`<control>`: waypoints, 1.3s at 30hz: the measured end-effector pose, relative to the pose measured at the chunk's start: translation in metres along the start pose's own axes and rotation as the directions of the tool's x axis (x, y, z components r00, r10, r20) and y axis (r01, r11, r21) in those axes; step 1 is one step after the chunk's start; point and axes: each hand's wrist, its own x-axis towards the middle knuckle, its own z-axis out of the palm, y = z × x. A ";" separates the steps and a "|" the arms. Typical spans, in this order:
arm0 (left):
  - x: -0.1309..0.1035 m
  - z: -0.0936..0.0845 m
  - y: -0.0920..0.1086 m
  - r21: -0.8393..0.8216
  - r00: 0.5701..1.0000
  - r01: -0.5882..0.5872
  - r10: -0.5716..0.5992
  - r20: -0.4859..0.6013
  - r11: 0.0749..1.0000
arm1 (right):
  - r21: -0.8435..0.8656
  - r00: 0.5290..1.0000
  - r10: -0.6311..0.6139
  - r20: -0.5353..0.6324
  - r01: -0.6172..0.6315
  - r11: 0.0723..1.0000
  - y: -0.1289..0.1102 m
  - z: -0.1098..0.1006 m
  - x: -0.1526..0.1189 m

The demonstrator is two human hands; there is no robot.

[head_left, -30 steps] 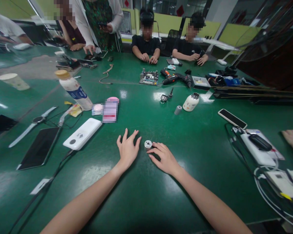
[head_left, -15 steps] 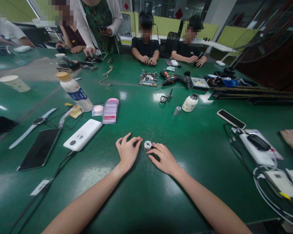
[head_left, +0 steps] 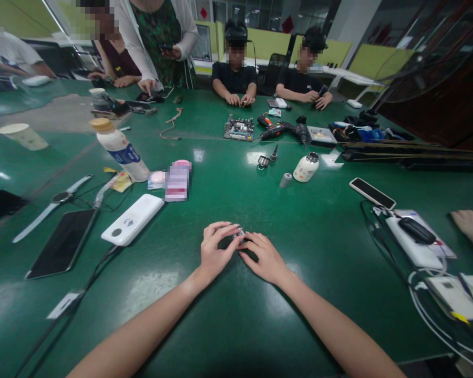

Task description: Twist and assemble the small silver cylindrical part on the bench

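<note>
A small round silver metal piece (head_left: 241, 234), with holes in its top, stands on the green table (head_left: 236, 325) between my hands. My left hand (head_left: 217, 251) pinches it from the left and above, thumb and fingers closed round its top and hiding most of it. From the right, my right hand (head_left: 265, 256) steadies it between thumb and bent fingers. Both forearms lie over the table.
A white power bank (head_left: 133, 219), a tablet (head_left: 61, 244) and a tilted-looking bottle (head_left: 122, 149) are on the left. Ahead lie a small grey cylinder (head_left: 285, 180), a cream flask (head_left: 306, 167) and a circuit board (head_left: 238, 127). A phone (head_left: 372, 193) and cables lie right.
My left hand has moved right and closed its thumb and fingers on the round metal piece. My right hand stays at the piece's right side.
</note>
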 end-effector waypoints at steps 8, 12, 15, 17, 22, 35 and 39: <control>0.001 -0.001 0.000 0.021 0.996 -0.054 0.056 -0.075 0.998 | 0.002 1.000 0.004 0.006 -0.004 1.000 -0.001 -0.001 0.000; 0.001 0.000 -0.001 -0.008 0.998 -0.055 0.055 -0.034 0.998 | 0.001 1.000 0.000 0.006 0.000 1.000 -0.001 -0.001 0.000; 0.002 0.000 -0.002 -0.047 0.999 -0.052 0.051 -0.009 0.998 | 0.004 1.000 0.001 0.003 -0.001 1.000 0.000 0.000 0.000; 0.002 0.000 -0.003 -0.063 0.999 -0.047 0.047 0.005 0.997 | 0.004 1.000 0.000 0.001 0.000 1.000 0.000 0.000 0.000; 0.001 0.001 -0.004 -0.069 0.997 -0.076 0.075 -0.013 0.995 | 0.006 1.000 -0.007 0.004 0.007 1.000 0.000 0.000 0.000; 0.003 -0.001 -0.007 -0.089 0.996 0.008 -0.001 0.087 0.996 | 0.014 1.000 -0.001 0.002 0.000 1.000 0.000 0.000 0.000; 0.003 0.002 -0.007 -0.168 0.995 0.084 -0.074 0.069 0.982 | 0.018 1.000 0.001 0.008 -0.001 1.000 0.000 0.000 0.000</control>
